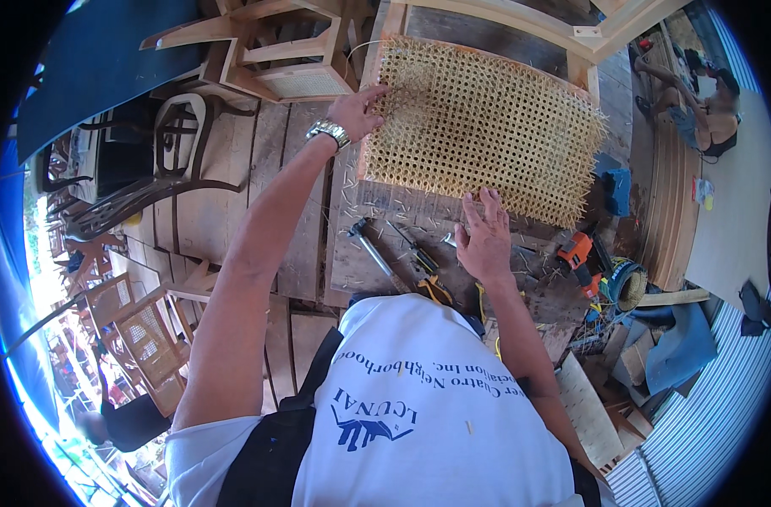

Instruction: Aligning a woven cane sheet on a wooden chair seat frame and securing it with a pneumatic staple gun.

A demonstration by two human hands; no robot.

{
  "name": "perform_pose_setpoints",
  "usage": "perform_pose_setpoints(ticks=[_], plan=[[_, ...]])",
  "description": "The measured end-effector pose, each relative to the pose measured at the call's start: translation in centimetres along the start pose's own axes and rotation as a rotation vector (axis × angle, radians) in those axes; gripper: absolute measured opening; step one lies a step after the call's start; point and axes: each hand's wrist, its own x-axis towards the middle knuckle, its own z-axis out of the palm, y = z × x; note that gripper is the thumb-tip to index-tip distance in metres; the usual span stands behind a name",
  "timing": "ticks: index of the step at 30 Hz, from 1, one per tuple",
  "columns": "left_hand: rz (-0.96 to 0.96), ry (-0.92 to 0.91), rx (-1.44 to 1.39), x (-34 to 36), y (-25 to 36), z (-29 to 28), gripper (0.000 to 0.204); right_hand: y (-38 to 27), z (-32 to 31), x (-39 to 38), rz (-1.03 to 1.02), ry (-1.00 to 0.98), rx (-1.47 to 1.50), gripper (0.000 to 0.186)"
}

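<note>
A woven cane webbing panel (487, 118), straw-coloured with open holes and frayed ends, lies over a wooden frame on the workbench in front of me. My left hand (358, 117), with a metal watch at the wrist, reaches to the panel's left edge; its fingers are apart and touch the cane there. At the near edge, my right hand (487, 238) is spread, fingertips against the fringe and palm over the bench. Between my arms lie a hammer (375, 253), a chisel-like tool (412, 245) and yellow-handled pliers (434, 290).
An orange power tool (576, 253) lies right of my right hand, beside a roll of material (629, 283). Wooden chair frames (276, 51) stand at the far left, and a dark chair (178, 144) lies left. Another person (711, 118) sits at the far right. Cane scraps litter the bench (352, 270).
</note>
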Motion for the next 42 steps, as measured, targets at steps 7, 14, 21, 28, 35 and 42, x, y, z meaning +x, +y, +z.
perform_pose_setpoints(ticks=[7,14,21,28,35,42], plan=[[0.017,-0.005,-0.038,0.0,0.1,0.3,0.068,0.1,0.0,-0.2,0.013,0.043,0.042,0.062],[0.009,-0.014,0.027,0.4,-0.3,-0.4,0.067,-0.4,0.3,-0.1,0.054,0.068,0.091,0.059],[-0.044,-0.048,-0.048,0.6,0.1,-0.4,0.069,-0.6,0.6,-0.1,0.096,0.044,0.079,0.060],[0.011,0.023,-0.038,0.9,-2.9,0.2,0.071,-0.9,-0.2,0.2,0.090,0.072,0.108,0.054],[0.050,0.014,-0.130,1.2,-2.7,0.3,0.070,-0.5,0.1,0.3,0.113,0.059,0.195,0.052],[-0.046,-0.036,-0.129,1.3,-3.6,-0.4,0.072,-0.6,0.6,0.0,0.127,0.096,0.224,0.052]])
